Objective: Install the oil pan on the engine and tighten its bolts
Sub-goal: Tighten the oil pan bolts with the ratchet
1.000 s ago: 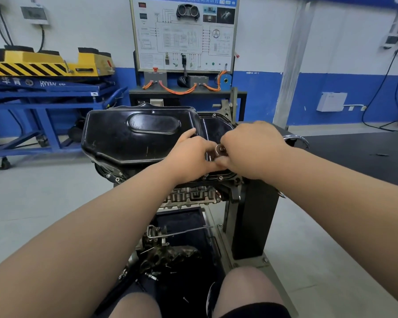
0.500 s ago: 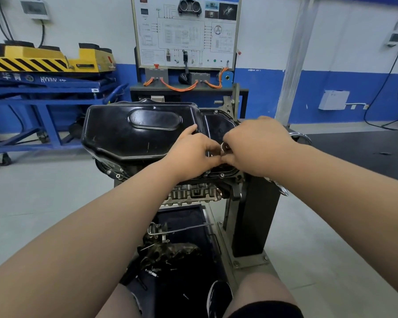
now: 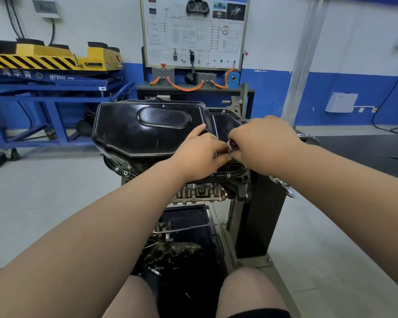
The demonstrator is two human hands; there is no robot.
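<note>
A black oil pan [image 3: 147, 131] lies on top of the upturned engine [image 3: 200, 191], which hangs in a dark stand [image 3: 260, 216]. Small bolts [image 3: 228, 174] show along the pan's near flange. My left hand [image 3: 200, 154] rests on the pan's right part, fingers curled toward my right hand. My right hand [image 3: 262, 143] is closed around a small shiny metal tool or socket [image 3: 232, 144], whose round end shows between the two hands. Whatever lies under the hands on the flange is hidden.
A tray [image 3: 189, 260] under the engine holds loose dark parts and a thin metal rod [image 3: 184, 229]. A blue lift trolley with a yellow striped block [image 3: 46, 63] stands at left. A training board with orange cables [image 3: 193, 35] is behind. My knees [image 3: 251, 292] are at the bottom.
Both hands stay together over the pan's right part and have shifted slightly upward. The shiny tool end has turned a little between them. The view has tilted down slightly.
</note>
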